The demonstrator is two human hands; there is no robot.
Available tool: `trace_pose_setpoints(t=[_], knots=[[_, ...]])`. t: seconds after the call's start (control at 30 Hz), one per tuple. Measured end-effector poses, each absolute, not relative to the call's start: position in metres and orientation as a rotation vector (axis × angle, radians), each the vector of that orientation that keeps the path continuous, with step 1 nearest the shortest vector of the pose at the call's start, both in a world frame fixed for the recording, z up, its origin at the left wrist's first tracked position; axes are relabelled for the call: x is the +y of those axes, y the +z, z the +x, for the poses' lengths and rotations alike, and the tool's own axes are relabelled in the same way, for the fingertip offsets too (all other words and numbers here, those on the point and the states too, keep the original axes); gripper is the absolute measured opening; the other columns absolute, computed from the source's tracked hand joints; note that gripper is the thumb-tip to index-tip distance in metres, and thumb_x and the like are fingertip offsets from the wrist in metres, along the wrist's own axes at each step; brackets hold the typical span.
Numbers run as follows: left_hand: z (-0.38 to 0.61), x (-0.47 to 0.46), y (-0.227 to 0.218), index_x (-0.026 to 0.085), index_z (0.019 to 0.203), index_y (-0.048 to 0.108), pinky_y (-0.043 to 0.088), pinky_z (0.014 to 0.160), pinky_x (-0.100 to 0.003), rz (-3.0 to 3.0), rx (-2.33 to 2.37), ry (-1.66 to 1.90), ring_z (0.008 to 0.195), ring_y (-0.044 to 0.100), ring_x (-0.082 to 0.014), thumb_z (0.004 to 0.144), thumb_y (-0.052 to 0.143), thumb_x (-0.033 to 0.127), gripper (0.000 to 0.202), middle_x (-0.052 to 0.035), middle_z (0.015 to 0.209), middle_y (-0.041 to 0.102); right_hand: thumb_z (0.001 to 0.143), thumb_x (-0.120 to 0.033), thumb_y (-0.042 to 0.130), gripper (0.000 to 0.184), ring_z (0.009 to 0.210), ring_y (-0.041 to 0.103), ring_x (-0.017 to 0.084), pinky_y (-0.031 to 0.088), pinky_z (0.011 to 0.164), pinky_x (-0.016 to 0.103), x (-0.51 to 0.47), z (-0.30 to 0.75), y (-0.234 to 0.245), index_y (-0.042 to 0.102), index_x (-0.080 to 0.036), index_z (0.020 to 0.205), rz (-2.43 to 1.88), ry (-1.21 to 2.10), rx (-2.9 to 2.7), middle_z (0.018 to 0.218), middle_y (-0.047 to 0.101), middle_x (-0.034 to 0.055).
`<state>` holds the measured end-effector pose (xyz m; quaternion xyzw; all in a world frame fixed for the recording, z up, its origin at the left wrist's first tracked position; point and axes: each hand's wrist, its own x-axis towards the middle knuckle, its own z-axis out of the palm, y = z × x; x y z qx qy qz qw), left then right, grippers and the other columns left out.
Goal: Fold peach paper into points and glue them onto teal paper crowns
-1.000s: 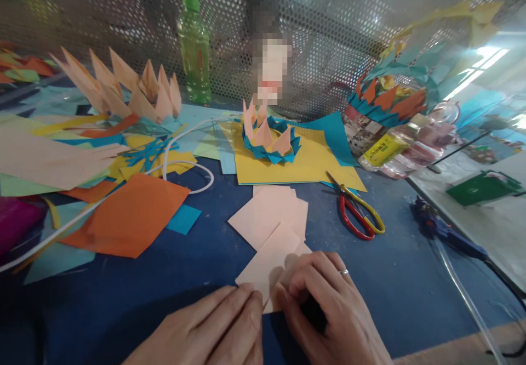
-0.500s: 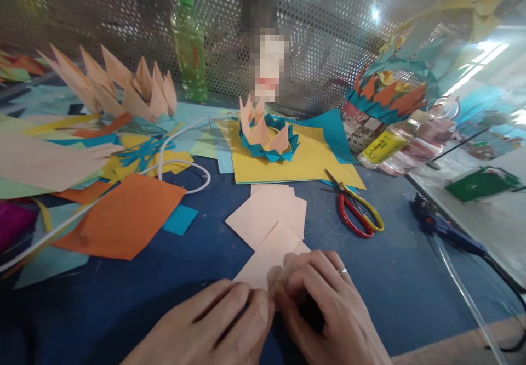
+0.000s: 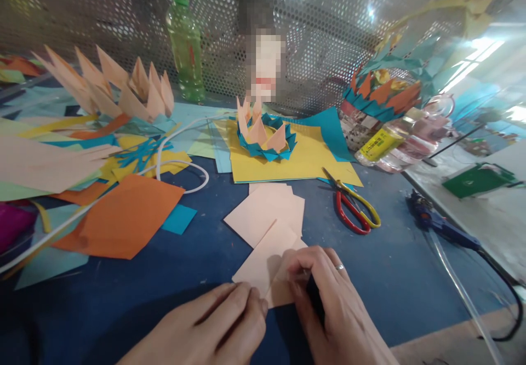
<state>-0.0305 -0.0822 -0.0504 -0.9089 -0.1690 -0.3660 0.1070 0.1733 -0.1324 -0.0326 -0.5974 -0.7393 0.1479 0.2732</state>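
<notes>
A pale pink paper square [image 3: 267, 258] lies on the blue table [image 3: 205, 277] at the near edge, partly folded. My left hand [image 3: 213, 329] presses flat on its lower left corner with fingers together. My right hand [image 3: 329, 304], wearing a ring, has its fingers bent and pinches the paper's right fold. Behind this sheet lies a small stack of the same pink squares [image 3: 267, 209].
Red-and-yellow scissors [image 3: 353, 209] lie right of the stack, a blue glue gun [image 3: 435, 222] farther right. Behind are a yellow sheet [image 3: 304, 162] bearing a teal-and-pink paper flower [image 3: 265, 135], an orange sheet [image 3: 123, 217], a white cord [image 3: 181, 165], a green bottle [image 3: 184, 47] and more paper flowers.
My right fingers have slid slightly right along the fold, showing more of the pink sheet. My left hand stays pressed on the corner.
</notes>
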Motion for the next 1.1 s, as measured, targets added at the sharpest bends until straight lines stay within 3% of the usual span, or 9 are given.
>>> trace_pose_setpoints(t=[0.3,0.6,0.77,0.97,1.1], knots=[[-0.032,-0.085,-0.047,0.019,0.081,0.072,0.052,0.085,-0.023,-2.669,-0.458,-1.075,0.084,0.064,-0.0138,0.088,0.036,0.004,0.04,-0.0008,0.088,0.072,0.083,-0.025,0.066,0.027,0.081,0.053,0.021,0.044,0.069,0.035,-0.133,0.166,-0.036,0.045,-0.022,0.099,-1.709,0.234,-1.985,0.093,0.058,0.0049],[-0.034,-0.084,-0.047,0.021,0.078,0.073,0.051,0.085,-0.023,-2.703,-0.446,-1.009,0.083,0.063,-0.0141,0.083,0.044,0.005,0.033,-0.001,0.091,0.072,0.089,-0.004,0.044,0.025,0.092,0.052,0.019,0.047,0.08,0.036,-0.138,0.177,-0.026,0.043,-0.024,0.104,-1.66,0.562,-1.934,0.103,0.056,0.0046],[-0.034,-0.088,-0.028,0.018,0.075,0.074,0.051,0.081,-0.025,-2.816,-0.549,-0.943,0.086,0.062,-0.0166,0.089,0.035,0.002,0.044,-0.0047,0.09,0.073,0.092,-0.004,0.04,0.022,0.094,0.05,0.02,0.043,0.085,0.039,-0.138,0.176,-0.024,0.046,-0.023,0.102,-1.637,0.585,-1.943,0.104,0.057,0.0048],[-0.041,-0.078,-0.022,0.014,0.086,0.07,0.053,0.066,-0.026,-3.068,-0.417,-0.803,0.076,0.062,-0.017,0.085,0.035,0.003,0.037,-0.0064,0.085,0.071,0.092,-0.003,0.042,0.022,0.093,0.051,0.02,0.042,0.084,0.038,-0.141,0.174,-0.02,0.051,-0.022,0.096,-1.61,0.532,-1.961,0.101,0.06,0.0039],[-0.04,-0.066,-0.028,0.014,0.105,0.065,0.055,0.082,-0.03,-3.202,-0.497,-0.839,0.093,0.063,-0.0174,0.088,0.037,0.004,0.035,-0.0064,0.103,0.068,0.087,0.001,0.043,0.027,0.096,0.052,0.021,0.042,0.084,0.038,-0.142,0.172,-0.018,0.056,-0.022,0.091,-1.578,0.455,-2.008,0.103,0.062,0.0039]])
